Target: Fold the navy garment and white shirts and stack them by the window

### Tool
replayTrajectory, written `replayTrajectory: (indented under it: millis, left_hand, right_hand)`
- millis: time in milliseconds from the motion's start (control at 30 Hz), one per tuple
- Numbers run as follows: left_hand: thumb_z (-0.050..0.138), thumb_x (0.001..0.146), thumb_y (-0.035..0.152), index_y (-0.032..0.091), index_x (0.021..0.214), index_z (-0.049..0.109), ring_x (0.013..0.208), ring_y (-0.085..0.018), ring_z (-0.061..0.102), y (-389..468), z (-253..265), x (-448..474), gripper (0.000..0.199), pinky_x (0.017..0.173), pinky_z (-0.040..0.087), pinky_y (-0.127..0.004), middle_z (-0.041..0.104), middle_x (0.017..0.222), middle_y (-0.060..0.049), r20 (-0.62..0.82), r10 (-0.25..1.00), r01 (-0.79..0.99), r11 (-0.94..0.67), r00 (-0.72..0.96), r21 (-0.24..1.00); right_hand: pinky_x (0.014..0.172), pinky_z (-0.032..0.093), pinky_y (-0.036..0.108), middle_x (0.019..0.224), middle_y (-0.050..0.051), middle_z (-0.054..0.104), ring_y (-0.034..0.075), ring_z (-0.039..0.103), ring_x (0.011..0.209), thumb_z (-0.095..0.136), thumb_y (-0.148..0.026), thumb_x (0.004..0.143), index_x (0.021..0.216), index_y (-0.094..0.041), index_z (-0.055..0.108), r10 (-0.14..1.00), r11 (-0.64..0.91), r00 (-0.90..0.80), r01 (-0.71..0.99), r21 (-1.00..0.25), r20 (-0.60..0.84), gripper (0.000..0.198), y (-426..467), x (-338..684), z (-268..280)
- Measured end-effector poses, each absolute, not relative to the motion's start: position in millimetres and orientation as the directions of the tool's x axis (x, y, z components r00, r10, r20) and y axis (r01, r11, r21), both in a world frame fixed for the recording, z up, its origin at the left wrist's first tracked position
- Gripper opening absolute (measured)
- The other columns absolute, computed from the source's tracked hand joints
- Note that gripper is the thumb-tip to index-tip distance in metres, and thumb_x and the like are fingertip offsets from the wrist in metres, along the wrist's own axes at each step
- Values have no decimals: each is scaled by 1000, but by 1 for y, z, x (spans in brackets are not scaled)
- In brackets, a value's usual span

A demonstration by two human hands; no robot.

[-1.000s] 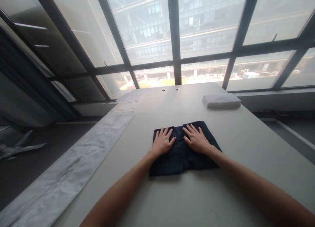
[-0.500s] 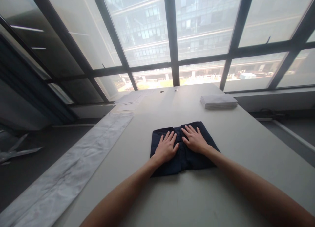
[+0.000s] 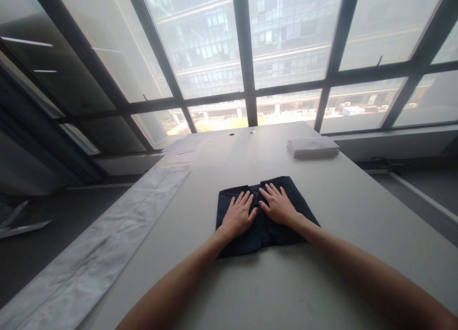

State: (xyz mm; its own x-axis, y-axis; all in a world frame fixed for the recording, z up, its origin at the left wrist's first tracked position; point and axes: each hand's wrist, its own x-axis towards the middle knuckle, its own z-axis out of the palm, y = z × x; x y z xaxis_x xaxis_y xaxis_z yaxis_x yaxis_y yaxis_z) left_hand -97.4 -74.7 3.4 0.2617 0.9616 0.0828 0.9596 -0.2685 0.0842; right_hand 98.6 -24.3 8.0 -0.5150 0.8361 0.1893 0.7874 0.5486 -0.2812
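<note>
A dark navy folded cloth (image 3: 265, 234), perhaps a garment, lies flat on the white table (image 3: 243, 292) in front of me. Its two sides are folded inward and come close together along a seam near the middle. My left hand (image 3: 239, 215) rests flat on the left half, fingers spread and pointing away from me. On the right half lies my right hand (image 3: 277, 206), also flat with its fingers apart. The palms hide part of the cloth's surface, and neither hand grips it.
A stack of folded white cloth (image 3: 313, 147) sits at the table's far right. White paper sheets (image 3: 184, 148) lie at the far left. A grey-white marbled strip (image 3: 107, 244) runs along the left edge. Large windows (image 3: 286, 38) rise behind the table.
The whole view has shifted slightly, so things appear a little further left. Both hands stay flat on the navy cloth, with hardly any movement over it.
</note>
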Motion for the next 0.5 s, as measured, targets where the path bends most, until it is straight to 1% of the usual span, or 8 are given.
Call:
replayTrajectory:
  millis: [67,167,233,300,367,400,433,500]
  left_hand:
    - [32,104,51,21,159,34,155,-27,19,-74,3,-98,63,125,19,-53,27,167,-6,81,962,960,-268,262,85]
    - [33,104,51,21,159,36,155,-27,20,-74,2,-98,62,125,20,-53,28,166,-6,85,961,958,-271,264,89]
    - [34,105,51,21,158,37,155,-28,22,-74,2,-98,61,124,21,-54,30,166,-7,99,959,957,-273,264,95]
    - [34,105,49,20,157,39,154,-29,23,-74,5,-97,59,124,22,-55,32,165,-8,131,954,953,-284,271,100]
    - [36,106,44,18,155,41,154,-28,24,-77,10,-95,56,124,22,-54,33,164,-9,187,930,936,-338,316,101]
    - [36,106,41,17,155,41,154,-27,24,-79,14,-93,54,125,22,-52,33,164,-9,220,909,919,-382,354,101]
    - [37,106,38,18,155,42,154,-25,24,-81,17,-91,53,126,22,-49,33,165,-9,249,882,895,-435,400,104]
    - [38,106,35,20,155,42,154,-22,25,-85,23,-86,51,126,24,-44,33,165,-7,278,823,834,-540,495,113]
  right_hand:
    - [123,14,56,166,13,30,30,20,155,41,-46,101,156,-19,40,839,542,-525,779,-314,144,62,-21,97,1]
    - [123,15,56,164,13,35,30,24,154,42,-45,101,153,-20,47,847,527,-501,748,-404,179,58,-15,97,-1]
    - [122,24,49,157,13,46,27,37,148,40,-41,101,145,-19,56,873,482,-433,704,-521,222,52,-7,102,6]
    - [116,36,40,145,14,60,23,52,137,38,-35,101,136,-16,63,908,419,-310,653,-631,282,47,6,116,18]
    - [108,43,34,132,15,68,23,62,124,43,-31,98,129,-13,67,933,350,-177,642,-682,313,43,22,138,33]
    - [104,45,33,127,15,70,24,64,119,47,-30,96,125,-13,68,944,312,-139,662,-681,298,40,30,152,39]
    - [98,48,32,121,16,73,25,67,112,49,-30,95,120,-13,70,961,256,-111,695,-672,252,37,38,166,45]
    - [87,52,32,106,17,75,27,71,100,53,-31,93,103,-12,73,990,141,-112,758,-637,85,29,48,192,52]
